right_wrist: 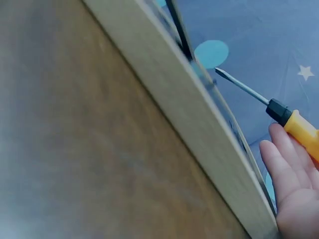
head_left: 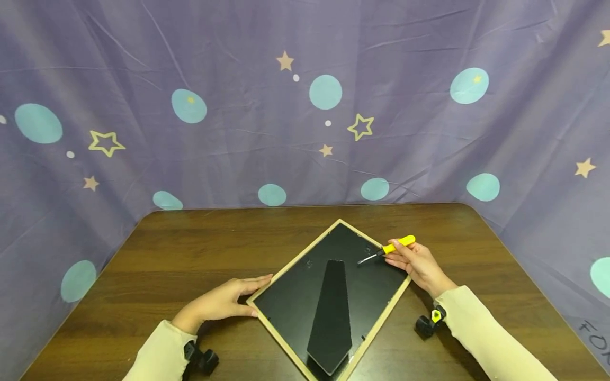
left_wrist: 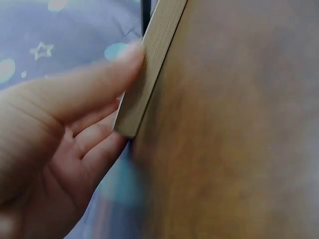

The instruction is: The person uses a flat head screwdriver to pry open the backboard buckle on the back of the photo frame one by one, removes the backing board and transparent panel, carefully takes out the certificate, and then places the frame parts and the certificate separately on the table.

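A picture frame (head_left: 290, 296) lies face down on the table, turned cornerwise, its black backing up and light wood rim around it. A tapered black stand leg (head_left: 331, 317) runs down the backing. My left hand (head_left: 226, 301) holds the frame's left corner between thumb and fingers; the left wrist view shows the thumb against the wooden rim (left_wrist: 149, 74). In my right hand (head_left: 419, 264) is a screwdriver (head_left: 399, 244) with a yellow handle, gripped between thumb and fingers. Its metal tip points left over the backing, near the upper right edge.
The brown wooden table (head_left: 214, 243) extends around the frame. Behind it hangs a purple curtain (head_left: 238, 132) with stars and blue dots. Small dark tabs (head_left: 364, 337) show along the inner rim. Black wrist cameras (head_left: 202, 360) sit below both cuffs.
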`<act>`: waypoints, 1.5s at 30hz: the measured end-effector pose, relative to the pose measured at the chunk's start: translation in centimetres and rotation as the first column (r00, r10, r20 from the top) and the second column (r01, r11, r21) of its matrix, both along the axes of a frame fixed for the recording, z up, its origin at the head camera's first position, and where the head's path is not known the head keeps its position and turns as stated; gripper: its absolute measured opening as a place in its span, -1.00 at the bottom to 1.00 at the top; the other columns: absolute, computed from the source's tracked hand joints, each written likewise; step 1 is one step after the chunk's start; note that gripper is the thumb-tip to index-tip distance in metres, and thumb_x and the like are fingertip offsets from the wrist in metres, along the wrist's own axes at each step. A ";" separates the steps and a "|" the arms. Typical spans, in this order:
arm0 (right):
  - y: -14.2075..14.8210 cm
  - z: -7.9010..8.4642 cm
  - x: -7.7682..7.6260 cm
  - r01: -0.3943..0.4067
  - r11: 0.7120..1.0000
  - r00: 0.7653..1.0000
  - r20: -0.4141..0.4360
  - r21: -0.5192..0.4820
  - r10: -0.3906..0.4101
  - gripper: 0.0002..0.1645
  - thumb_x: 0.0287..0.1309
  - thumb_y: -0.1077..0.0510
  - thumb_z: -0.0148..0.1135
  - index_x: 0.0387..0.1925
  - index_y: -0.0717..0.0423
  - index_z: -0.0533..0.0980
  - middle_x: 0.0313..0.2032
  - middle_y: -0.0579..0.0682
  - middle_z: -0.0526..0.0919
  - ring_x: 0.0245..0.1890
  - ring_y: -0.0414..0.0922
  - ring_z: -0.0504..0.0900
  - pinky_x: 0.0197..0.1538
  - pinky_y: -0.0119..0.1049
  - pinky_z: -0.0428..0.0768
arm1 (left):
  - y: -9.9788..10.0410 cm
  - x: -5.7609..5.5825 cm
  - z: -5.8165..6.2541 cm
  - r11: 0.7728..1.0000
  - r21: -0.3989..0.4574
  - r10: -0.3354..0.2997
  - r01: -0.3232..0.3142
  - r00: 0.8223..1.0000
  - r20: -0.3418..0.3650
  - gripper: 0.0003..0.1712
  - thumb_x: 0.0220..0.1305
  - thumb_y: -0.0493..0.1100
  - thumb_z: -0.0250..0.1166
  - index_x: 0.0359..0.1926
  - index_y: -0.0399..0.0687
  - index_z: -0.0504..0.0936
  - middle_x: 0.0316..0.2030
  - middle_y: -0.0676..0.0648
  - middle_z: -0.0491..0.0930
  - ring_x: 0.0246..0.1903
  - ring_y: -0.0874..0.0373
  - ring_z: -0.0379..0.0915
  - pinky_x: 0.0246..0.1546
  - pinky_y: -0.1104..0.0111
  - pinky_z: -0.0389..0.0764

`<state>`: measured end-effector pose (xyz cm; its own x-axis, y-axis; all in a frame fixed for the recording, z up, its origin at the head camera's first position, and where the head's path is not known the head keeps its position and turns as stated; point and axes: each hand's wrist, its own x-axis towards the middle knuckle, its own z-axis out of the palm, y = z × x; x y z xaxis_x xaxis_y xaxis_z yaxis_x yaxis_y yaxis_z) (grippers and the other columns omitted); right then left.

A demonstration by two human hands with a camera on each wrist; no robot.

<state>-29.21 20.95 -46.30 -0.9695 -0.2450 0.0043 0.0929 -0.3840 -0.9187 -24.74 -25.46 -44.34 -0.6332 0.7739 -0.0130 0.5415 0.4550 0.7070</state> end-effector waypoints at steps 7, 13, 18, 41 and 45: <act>0.7 -0.1 2.7 -0.057 0.998 0.998 0.028 -0.038 0.058 -0.74 0.40 0.25 -0.11 -0.17 0.10 0.54 -0.25 -0.02 0.70 -0.21 -0.13 0.69 -0.03 -0.26 0.65 | -0.4 -2.5 -0.6 0.989 0.052 0.137 -0.137 0.991 0.007 -0.27 0.24 -0.23 0.24 0.38 -0.26 0.18 0.35 -0.29 0.17 0.30 -0.17 0.14 0.21 0.06 0.36; 0.4 0.2 4.9 -0.026 1.000 0.997 0.077 -0.010 0.026 -0.79 0.39 0.21 -0.07 -0.16 0.13 0.52 -0.26 -0.03 0.70 -0.21 -0.13 0.69 -0.03 -0.27 0.64 | 0.1 -4.2 -0.9 0.974 0.100 0.203 -0.201 0.979 -0.007 -0.34 0.21 -0.39 0.22 0.32 -0.38 0.25 0.29 -0.37 0.24 0.27 -0.24 0.19 0.20 0.01 0.35; 0.2 0.5 6.6 -0.051 0.997 0.992 0.110 -0.054 0.056 -0.75 0.41 0.22 -0.13 -0.16 0.12 0.52 -0.25 0.00 0.69 -0.17 -0.12 0.68 0.00 -0.27 0.62 | 0.6 -5.1 -1.1 0.949 0.134 0.287 -0.284 0.958 -0.004 -0.38 0.20 -0.43 0.20 0.29 -0.41 0.28 0.28 -0.38 0.26 0.25 -0.24 0.22 0.20 0.03 0.36; -2.2 5.1 5.9 -0.025 1.000 0.999 -0.028 0.000 0.025 -0.83 0.37 0.24 -0.04 -0.14 0.14 0.49 -0.21 -0.02 0.68 -0.23 -0.15 0.69 -0.04 -0.26 0.64 | 4.4 -4.3 -1.7 0.722 0.330 0.499 -0.609 0.787 0.362 -0.31 0.22 -0.45 0.16 0.33 -0.51 0.11 0.34 -0.42 0.08 0.34 -0.22 0.01 0.29 0.15 0.21; -4.4 6.1 4.5 -0.005 0.996 0.999 -0.033 0.092 0.008 -0.84 0.34 0.22 0.02 -0.10 0.20 0.42 -0.21 -0.02 0.66 -0.23 -0.14 0.69 -0.05 -0.22 0.65 | 5.0 -3.4 -1.5 0.716 0.346 0.476 -0.607 0.786 0.395 -0.23 0.17 -0.50 0.16 0.35 -0.56 0.00 0.38 -0.42 -0.05 0.37 -0.24 -0.10 0.31 0.13 0.17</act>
